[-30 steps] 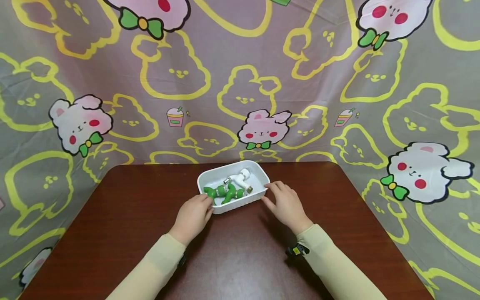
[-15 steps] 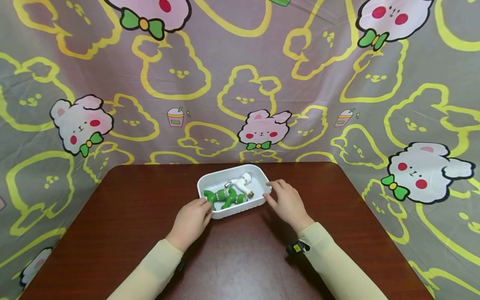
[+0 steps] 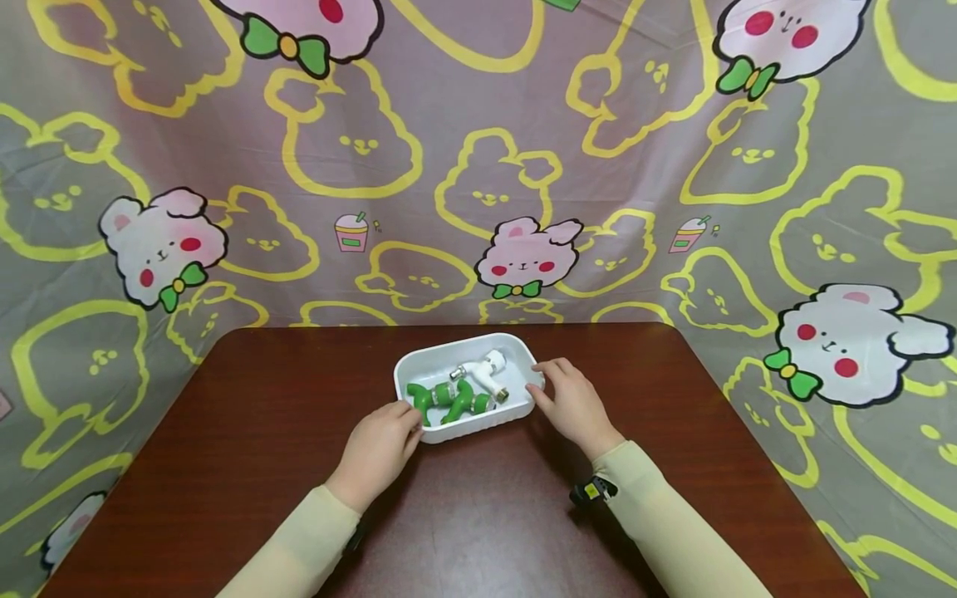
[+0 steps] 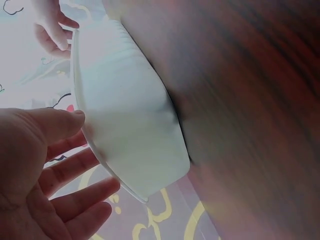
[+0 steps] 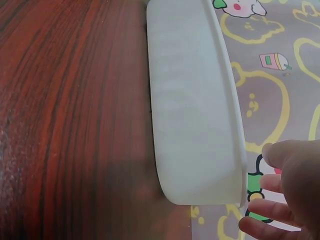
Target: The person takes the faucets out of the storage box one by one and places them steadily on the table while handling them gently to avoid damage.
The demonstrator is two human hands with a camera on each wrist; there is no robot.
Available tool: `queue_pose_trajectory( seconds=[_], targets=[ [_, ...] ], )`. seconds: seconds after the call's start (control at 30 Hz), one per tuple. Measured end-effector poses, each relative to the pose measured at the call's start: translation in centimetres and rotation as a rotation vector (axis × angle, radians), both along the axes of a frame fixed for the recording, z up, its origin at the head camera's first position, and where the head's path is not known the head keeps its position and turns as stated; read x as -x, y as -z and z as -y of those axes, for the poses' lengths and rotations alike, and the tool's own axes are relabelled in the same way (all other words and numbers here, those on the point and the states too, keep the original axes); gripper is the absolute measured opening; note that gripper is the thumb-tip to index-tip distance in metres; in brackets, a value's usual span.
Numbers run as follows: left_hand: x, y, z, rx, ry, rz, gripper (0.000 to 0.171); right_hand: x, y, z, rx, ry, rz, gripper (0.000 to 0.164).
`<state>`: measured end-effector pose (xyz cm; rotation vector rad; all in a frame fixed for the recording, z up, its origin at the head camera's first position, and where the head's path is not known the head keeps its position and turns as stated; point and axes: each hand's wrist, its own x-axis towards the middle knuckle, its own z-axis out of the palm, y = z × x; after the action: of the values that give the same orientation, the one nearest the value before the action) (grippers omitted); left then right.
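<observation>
A white plastic tray [image 3: 478,423] with rounded corners lies at a slant on the table. In it are two green plastic taps, one at the left [image 3: 429,397] and one nearer the middle [image 3: 467,403], with a white tap [image 3: 482,371] with metal ends behind them. My left hand [image 3: 377,444] grips the tray's near left corner, the thumb on the rim in the left wrist view. At the right end my right hand [image 3: 576,405] holds the rim with thumb and fingertips. In the right wrist view that hand's fingers [image 5: 270,212] are at the tray's edge.
The dark brown wooden table [image 3: 486,531] extends around the tray on all sides. A grey curtain [image 3: 449,83] with yellow cartoon outlines hangs behind it and along both sides. A black device [image 3: 593,492] is strapped at the right wrist.
The tray has slid a little toward me with the taps inside it. Both hands keep their hold at its ends, the left hand shifting slightly nearer.
</observation>
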<state>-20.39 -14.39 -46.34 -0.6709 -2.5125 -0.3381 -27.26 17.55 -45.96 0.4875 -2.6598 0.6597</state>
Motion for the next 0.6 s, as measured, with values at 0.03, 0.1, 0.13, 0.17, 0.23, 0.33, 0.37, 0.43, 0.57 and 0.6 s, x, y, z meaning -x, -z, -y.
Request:
queue_pose_trajectory(
  seconds=[0.03,0.1,0.13,0.17,0.23,0.33,0.37,0.43,0.57,0.6],
  targets=[
    [-0.04,-0.02,0.01,0.000,0.001,-0.002,0.017,0.04,0.03,0.01,0.002,0.001,0.004,0.035],
    [-0.10,-0.02,0.03,0.001,0.002,-0.006,0.018,0.12,0.13,0.00,0.004,0.001,0.015,0.035],
    [-0.11,-0.03,0.04,0.002,0.002,-0.006,0.018,0.16,0.18,-0.01,0.005,0.001,0.020,0.035],
    [-0.12,-0.04,0.04,0.003,0.002,-0.006,0.018,0.19,0.23,-0.01,0.006,0.000,0.024,0.035],
    [-0.13,-0.08,0.02,0.004,0.001,-0.004,0.018,0.27,0.32,-0.02,0.008,-0.001,0.027,0.035],
    [-0.14,-0.16,-0.02,0.010,-0.003,0.002,0.018,0.36,0.47,-0.07,0.008,0.000,0.025,0.034],
    [-0.15,-0.19,-0.03,0.011,-0.005,0.005,0.018,0.39,0.52,-0.08,0.009,-0.001,0.023,0.033],
    [-0.19,-0.24,-0.05,0.012,-0.011,0.018,0.018,0.43,0.61,-0.12,0.008,-0.002,0.021,0.033],
    [-0.23,-0.32,-0.09,-0.010,-0.024,0.057,0.018,0.51,0.74,-0.14,0.003,-0.008,0.017,0.033],
    [-0.21,-0.32,-0.10,-0.020,-0.024,0.071,0.018,0.52,0.78,-0.15,0.002,-0.009,0.018,0.033]
  ],
)
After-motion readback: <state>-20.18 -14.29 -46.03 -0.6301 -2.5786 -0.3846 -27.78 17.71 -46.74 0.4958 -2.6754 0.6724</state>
